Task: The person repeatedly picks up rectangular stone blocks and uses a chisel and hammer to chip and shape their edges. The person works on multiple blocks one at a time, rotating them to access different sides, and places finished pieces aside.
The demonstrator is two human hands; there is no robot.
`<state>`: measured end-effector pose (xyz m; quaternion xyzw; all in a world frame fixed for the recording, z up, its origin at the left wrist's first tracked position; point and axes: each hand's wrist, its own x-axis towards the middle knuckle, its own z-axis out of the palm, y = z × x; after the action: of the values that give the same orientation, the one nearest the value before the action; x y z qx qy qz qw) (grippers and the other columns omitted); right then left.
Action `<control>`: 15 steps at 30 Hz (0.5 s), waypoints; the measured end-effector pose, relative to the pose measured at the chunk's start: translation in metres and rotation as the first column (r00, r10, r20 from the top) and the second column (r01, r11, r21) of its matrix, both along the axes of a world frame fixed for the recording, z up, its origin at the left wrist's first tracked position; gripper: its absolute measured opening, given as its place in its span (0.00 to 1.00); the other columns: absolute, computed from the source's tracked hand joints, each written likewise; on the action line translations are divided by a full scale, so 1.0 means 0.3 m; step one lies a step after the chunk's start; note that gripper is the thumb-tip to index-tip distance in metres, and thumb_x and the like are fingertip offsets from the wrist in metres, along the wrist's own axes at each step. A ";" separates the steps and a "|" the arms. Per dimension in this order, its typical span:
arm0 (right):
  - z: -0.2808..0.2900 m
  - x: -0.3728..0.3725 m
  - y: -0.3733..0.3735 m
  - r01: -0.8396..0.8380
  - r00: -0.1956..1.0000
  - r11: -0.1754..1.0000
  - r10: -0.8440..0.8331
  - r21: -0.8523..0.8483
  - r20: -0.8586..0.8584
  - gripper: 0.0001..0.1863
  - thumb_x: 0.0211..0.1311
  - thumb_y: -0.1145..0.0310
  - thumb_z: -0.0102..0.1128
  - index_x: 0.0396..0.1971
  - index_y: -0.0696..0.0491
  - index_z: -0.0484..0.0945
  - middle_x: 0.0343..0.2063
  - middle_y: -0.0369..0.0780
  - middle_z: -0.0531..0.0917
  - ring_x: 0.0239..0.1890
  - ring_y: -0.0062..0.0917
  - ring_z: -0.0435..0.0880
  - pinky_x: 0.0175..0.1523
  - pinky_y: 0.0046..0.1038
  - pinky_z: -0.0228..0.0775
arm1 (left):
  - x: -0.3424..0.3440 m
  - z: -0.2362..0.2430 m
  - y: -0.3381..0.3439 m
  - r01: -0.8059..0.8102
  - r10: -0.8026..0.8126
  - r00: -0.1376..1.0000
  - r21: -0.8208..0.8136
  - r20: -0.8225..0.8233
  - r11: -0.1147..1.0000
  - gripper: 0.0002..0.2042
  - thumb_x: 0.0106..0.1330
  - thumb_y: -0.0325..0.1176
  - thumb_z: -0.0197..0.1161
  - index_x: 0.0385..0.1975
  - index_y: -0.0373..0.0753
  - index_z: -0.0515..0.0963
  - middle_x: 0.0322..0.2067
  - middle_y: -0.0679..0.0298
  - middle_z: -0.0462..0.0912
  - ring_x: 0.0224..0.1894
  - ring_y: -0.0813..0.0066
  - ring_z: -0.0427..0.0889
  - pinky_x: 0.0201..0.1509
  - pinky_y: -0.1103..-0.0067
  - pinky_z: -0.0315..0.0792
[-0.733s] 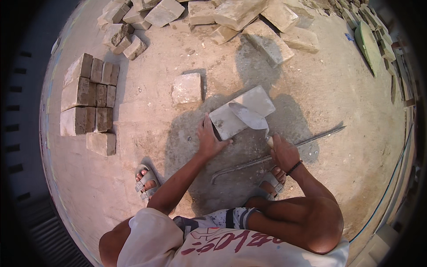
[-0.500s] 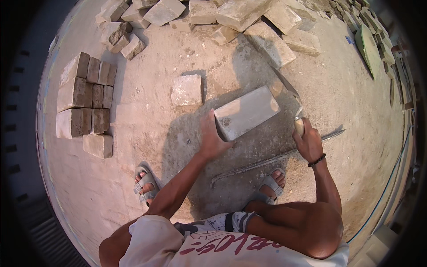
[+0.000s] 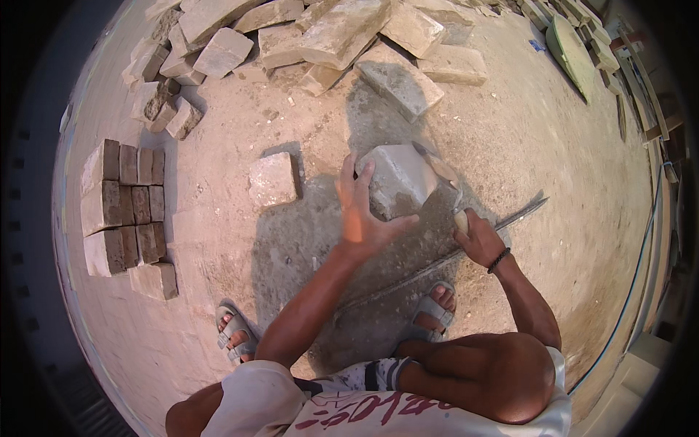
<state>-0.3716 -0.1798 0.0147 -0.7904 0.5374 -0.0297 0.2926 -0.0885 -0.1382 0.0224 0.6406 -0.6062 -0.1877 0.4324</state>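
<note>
A pale grey masonry block (image 3: 397, 171) stands tilted over the ground in front of me, with a darker, rough patch on its near face. My left hand (image 3: 364, 218) spans its left end, fingers on the far side and thumb stretched along the near side. In my right hand (image 3: 480, 239) is a trowel (image 3: 440, 169), gripped by its light wooden handle. Its metal blade lies along the right side of the block; whether it touches cannot be made out. A squarish piece of block (image 3: 274, 179) lies on the ground to the left.
A long thin bar (image 3: 429, 268) crosses the ground before my right foot. At the left stands a neat stack of blocks (image 3: 102, 207). Loose blocks (image 3: 342, 36) are heaped at the far side. A rounded greenish panel (image 3: 568, 54) leans at the far right.
The block has been turned and tipped, so another side faces me. My left hand has shifted round its end. The trowel blade has come down from the far side to the block's right side.
</note>
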 end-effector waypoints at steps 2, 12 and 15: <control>0.106 0.057 -0.011 0.059 0.998 0.996 -0.061 0.060 0.025 0.20 0.62 0.61 0.62 0.43 0.60 0.70 0.28 0.57 0.81 0.34 0.55 0.82 0.38 0.47 0.73 | 0.030 -0.016 0.024 -0.006 0.006 1.000 0.012 0.029 1.000 0.60 0.36 0.43 0.85 0.70 0.33 0.52 0.71 0.43 0.47 0.73 0.43 0.50 0.73 0.57 0.55; 0.075 0.041 -0.054 0.084 0.996 0.992 -0.081 0.097 -0.039 0.19 0.63 0.62 0.58 0.44 0.60 0.66 0.30 0.58 0.82 0.36 0.57 0.81 0.42 0.51 0.72 | 0.013 -0.001 0.059 -0.150 0.247 0.692 0.199 -0.679 0.968 0.57 0.47 0.37 0.81 0.71 0.27 0.46 0.67 0.40 0.56 0.68 0.56 0.62 0.68 0.69 0.63; 0.203 0.178 0.070 0.011 0.997 0.993 -0.020 0.119 0.076 0.19 0.63 0.62 0.57 0.45 0.59 0.65 0.30 0.58 0.81 0.37 0.56 0.81 0.42 0.51 0.72 | 0.035 -0.013 0.063 -0.205 0.439 0.534 0.394 -0.723 0.896 0.50 0.51 0.34 0.78 0.67 0.21 0.49 0.58 0.44 0.68 0.59 0.62 0.71 0.61 0.73 0.69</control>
<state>-0.3181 -0.1587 0.0756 -0.7659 0.5326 -0.0303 0.3590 -0.0781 -0.1193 0.0187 0.6406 -0.1883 -0.4474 0.5950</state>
